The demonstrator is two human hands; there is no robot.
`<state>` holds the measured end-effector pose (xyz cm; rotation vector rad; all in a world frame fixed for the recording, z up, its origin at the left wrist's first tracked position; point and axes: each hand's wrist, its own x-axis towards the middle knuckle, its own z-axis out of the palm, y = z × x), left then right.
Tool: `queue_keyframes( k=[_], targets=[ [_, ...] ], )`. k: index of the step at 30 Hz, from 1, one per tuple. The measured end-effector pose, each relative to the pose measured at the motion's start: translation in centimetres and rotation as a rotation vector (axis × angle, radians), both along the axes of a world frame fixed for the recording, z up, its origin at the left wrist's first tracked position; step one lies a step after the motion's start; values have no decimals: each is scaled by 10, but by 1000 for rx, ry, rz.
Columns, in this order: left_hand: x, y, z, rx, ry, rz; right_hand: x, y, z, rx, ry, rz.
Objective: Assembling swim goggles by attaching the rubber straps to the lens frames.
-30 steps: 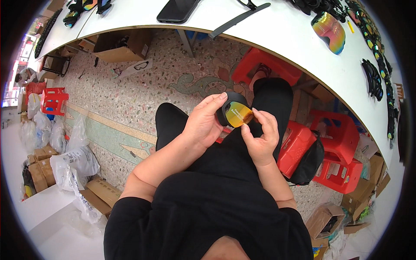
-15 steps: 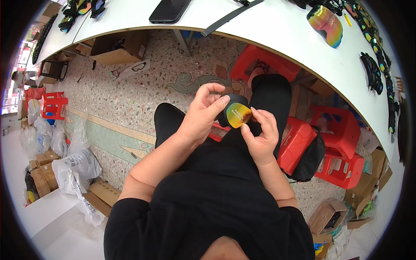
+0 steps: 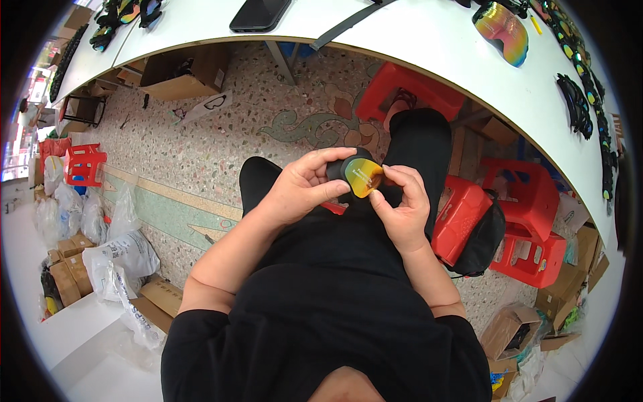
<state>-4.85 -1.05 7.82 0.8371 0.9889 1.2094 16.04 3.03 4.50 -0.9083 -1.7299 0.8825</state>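
Observation:
Above my lap I hold a pair of goggles with a shiny yellow-orange mirrored lens (image 3: pixel 362 177) and a black part, frame or strap, at its left side. My left hand (image 3: pixel 298 189) is closed round that black part, its thumb below and the fingers along the top. At the lens's right end, my right hand (image 3: pixel 404 206) pinches the edge between thumb and fingers. The underside of the goggles is hidden.
A curved white table (image 3: pixel 429 40) bears a black phone (image 3: pixel 260 13), a dark strap (image 3: pixel 345 27), a loose rainbow lens (image 3: pixel 501 33) and rows of goggles (image 3: pixel 577 110). Red stools (image 3: pixel 519 194) stand at my right. Cartons and plastic bags (image 3: pixel 124 264) lie at left.
My left hand has shifted its hold: the thumb has slid down from the top of the black part, and the fingers now stretch over it. My right hand keeps its pinch on the lens edge.

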Motion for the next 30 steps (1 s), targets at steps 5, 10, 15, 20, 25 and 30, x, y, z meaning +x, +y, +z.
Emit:
queue_keyframes(
  k=[5,10,15,20,25,30],
  targets=[
    [-14,23,28,64,490,-333,-1,-6,-2,-48,10,52],
    [-16,33,27,189,724,-445,0,-8,-3,-94,6,90],
    [-12,28,10,404,761,-291,2,-6,-1,-127,-28,123],
    [-18,31,6,373,710,-339,3,-4,0,-128,-24,155],
    [-16,31,13,399,742,-366,1,-4,1,-91,-6,129],
    [-13,31,17,473,765,-348,5,-3,0,-73,-10,147]
  ],
)
